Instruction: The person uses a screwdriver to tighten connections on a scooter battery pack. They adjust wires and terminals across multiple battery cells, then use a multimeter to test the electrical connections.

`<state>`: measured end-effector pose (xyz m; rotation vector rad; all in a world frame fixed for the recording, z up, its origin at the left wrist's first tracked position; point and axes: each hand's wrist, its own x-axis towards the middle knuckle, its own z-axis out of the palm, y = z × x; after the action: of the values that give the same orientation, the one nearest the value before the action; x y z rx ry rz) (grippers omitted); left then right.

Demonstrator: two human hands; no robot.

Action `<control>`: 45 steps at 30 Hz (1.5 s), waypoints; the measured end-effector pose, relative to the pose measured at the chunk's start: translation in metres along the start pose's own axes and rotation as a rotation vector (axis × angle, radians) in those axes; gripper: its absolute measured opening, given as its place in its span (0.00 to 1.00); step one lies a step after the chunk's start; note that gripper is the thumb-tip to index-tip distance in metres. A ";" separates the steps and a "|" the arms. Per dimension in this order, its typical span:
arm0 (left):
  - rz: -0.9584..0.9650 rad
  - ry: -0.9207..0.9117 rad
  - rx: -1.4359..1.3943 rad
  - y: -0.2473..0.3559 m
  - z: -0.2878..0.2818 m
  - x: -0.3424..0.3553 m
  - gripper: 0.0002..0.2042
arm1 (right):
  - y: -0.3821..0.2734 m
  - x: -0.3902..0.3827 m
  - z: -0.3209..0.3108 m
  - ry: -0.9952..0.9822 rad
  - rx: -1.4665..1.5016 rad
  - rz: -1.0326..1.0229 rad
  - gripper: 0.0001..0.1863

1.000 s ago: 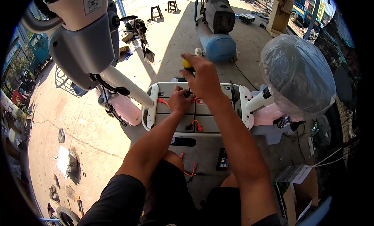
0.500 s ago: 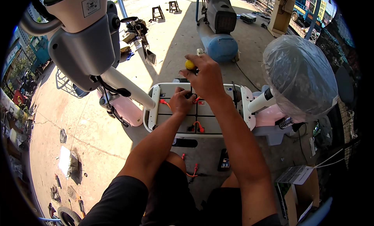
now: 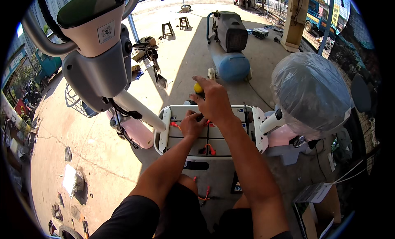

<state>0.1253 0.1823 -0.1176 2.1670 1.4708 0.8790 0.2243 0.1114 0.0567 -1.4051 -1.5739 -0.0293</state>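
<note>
Grey batteries [image 3: 224, 134] sit side by side in the open footboard frame of an electric scooter [image 3: 131, 108]. Above them my right hand [image 3: 216, 103] is closed around the yellow handle of a screwdriver [image 3: 198, 88]; its shaft is mostly hidden behind my fingers. My left hand [image 3: 192, 125] is low on the batteries, fingers pinched together near a terminal, close below the screwdriver. What those fingers hold, if anything, I cannot make out. A red-capped connector [image 3: 175, 124] lies left of my left hand. Nearer me, an orange wire lead [image 3: 211, 149] joins two battery terminals.
A loose orange lead [image 3: 205, 193] lies on the ground by my knees, beside a dark device with a screen [image 3: 236, 185]. The plastic-wrapped seat [image 3: 310, 95] rises at the right. Beyond the scooter stands a blue air compressor [image 3: 233, 67]. An open cardboard box [image 3: 325, 210] is at the lower right.
The view has tilted up, so the scene sits lower in the picture. Both hands stay at nearly the same spot over the batteries, the right one still gripping the screwdriver.
</note>
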 end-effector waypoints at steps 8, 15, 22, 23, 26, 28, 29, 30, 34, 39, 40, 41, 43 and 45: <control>-0.007 0.000 -0.032 -0.003 0.001 0.000 0.16 | -0.002 0.002 -0.002 -0.121 0.022 0.113 0.26; -0.024 -0.046 0.026 0.000 0.004 0.000 0.16 | 0.014 -0.003 0.006 0.051 0.045 -0.108 0.27; -0.012 -0.013 -0.054 -0.007 0.006 0.002 0.17 | -0.002 -0.002 -0.002 -0.039 -0.054 0.137 0.29; -0.009 -0.011 -0.052 -0.004 0.006 0.002 0.16 | -0.001 -0.002 -0.003 -0.016 -0.056 0.127 0.28; 0.011 0.009 -0.055 -0.006 0.008 0.002 0.16 | 0.010 -0.003 0.008 0.071 0.076 -0.074 0.28; 0.027 0.020 -0.065 -0.009 0.009 0.001 0.16 | 0.014 -0.004 0.007 0.026 0.074 -0.080 0.29; 0.035 0.022 -0.072 -0.009 0.010 0.001 0.16 | 0.014 -0.003 0.006 0.001 0.073 -0.083 0.29; 0.043 0.023 -0.079 -0.009 0.011 0.001 0.17 | 0.013 -0.004 0.005 -0.031 -0.001 0.023 0.28; 0.026 0.011 -0.068 -0.010 0.009 0.003 0.16 | -0.001 0.000 -0.004 -0.075 -0.126 0.202 0.26; 0.031 0.043 -0.046 -0.007 0.008 0.002 0.16 | 0.006 -0.001 0.004 -0.019 0.089 -0.111 0.24; 0.030 0.039 -0.052 -0.007 0.007 -0.001 0.16 | 0.008 -0.001 0.004 -0.033 0.125 -0.126 0.25; 0.029 0.037 -0.058 -0.005 0.005 0.000 0.16 | 0.009 0.001 0.004 -0.046 0.161 -0.142 0.25; 0.018 0.026 -0.062 -0.005 0.004 0.000 0.16 | 0.011 0.005 0.005 -0.087 0.128 -0.091 0.25; -0.001 0.007 -0.062 -0.004 0.006 0.000 0.16 | 0.014 0.001 0.008 -0.098 0.126 -0.043 0.23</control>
<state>0.1263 0.1840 -0.1245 2.1207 1.4288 0.9201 0.2304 0.1218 0.0453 -1.2914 -1.6569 0.1128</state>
